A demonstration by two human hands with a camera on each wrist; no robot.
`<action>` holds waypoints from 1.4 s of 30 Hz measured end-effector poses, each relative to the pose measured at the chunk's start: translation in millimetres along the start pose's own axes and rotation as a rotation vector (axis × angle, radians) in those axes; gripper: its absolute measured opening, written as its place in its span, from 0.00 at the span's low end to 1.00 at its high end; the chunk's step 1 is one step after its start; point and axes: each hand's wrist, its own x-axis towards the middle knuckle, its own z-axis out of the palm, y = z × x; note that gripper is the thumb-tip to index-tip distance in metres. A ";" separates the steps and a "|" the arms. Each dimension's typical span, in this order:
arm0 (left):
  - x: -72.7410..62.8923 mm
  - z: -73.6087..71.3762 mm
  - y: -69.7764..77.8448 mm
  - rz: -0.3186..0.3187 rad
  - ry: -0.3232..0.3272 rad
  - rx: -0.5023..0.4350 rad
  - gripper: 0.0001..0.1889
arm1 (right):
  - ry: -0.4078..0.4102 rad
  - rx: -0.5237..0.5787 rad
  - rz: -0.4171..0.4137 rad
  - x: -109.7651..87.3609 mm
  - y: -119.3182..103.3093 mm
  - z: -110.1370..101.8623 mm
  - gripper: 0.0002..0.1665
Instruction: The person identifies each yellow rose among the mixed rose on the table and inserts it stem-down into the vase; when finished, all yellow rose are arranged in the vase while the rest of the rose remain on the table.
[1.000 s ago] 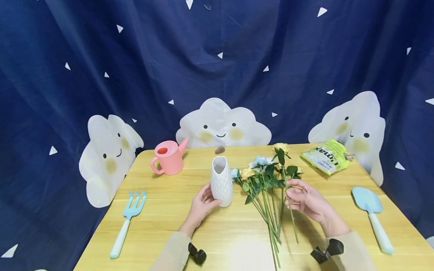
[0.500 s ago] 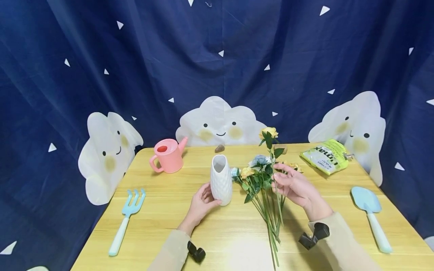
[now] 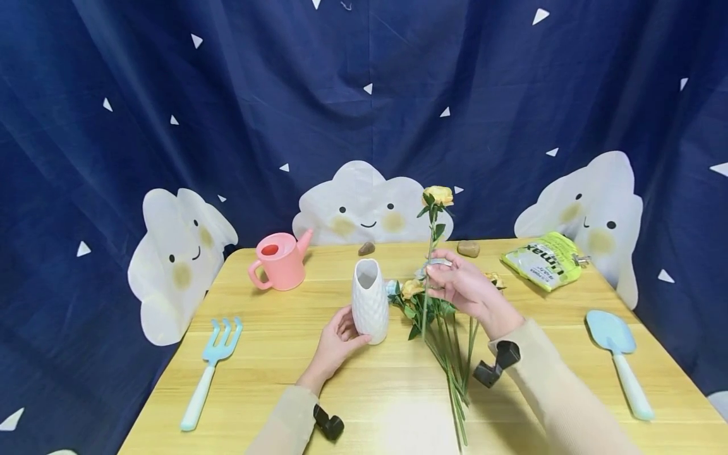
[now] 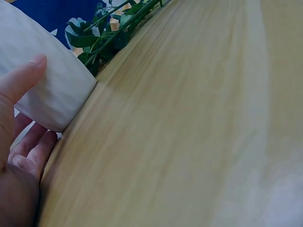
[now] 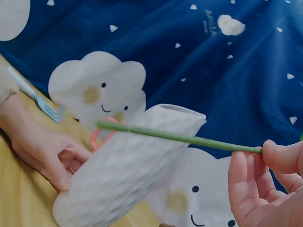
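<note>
A white textured vase [image 3: 370, 306] stands upright on the table, its mouth facing up. My left hand [image 3: 337, 344] grips it low down, thumb in front and fingers round the far side; the left wrist view shows the thumb on the vase wall [image 4: 52, 90]. My right hand [image 3: 465, 287] pinches the green stem of a yellow rose [image 3: 438, 196] between thumb and fingers. The rose is upright, held above the table just right of the vase. In the right wrist view its bare stem [image 5: 189, 139] crosses in front of the vase. Several other flowers [image 3: 412, 289] lie below the right hand.
A pink watering can [image 3: 281, 265] stands back left, with a blue hand fork [image 3: 213, 363] nearer. At right are a green bag [image 3: 543, 260] and a blue trowel [image 3: 617, 354]. Two stones [image 3: 469, 248] lie by the back edge, before a dark blue curtain [image 3: 364, 95].
My right hand has lifted the yellow rose from the bunch and carried it left toward the vase. The left hand has stayed on the vase.
</note>
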 end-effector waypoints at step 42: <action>0.2 -1.8 -0.6 0.010 -0.015 0.014 0.36 | 0.131 -0.424 -0.244 83.9 -46.1 91.8 0.10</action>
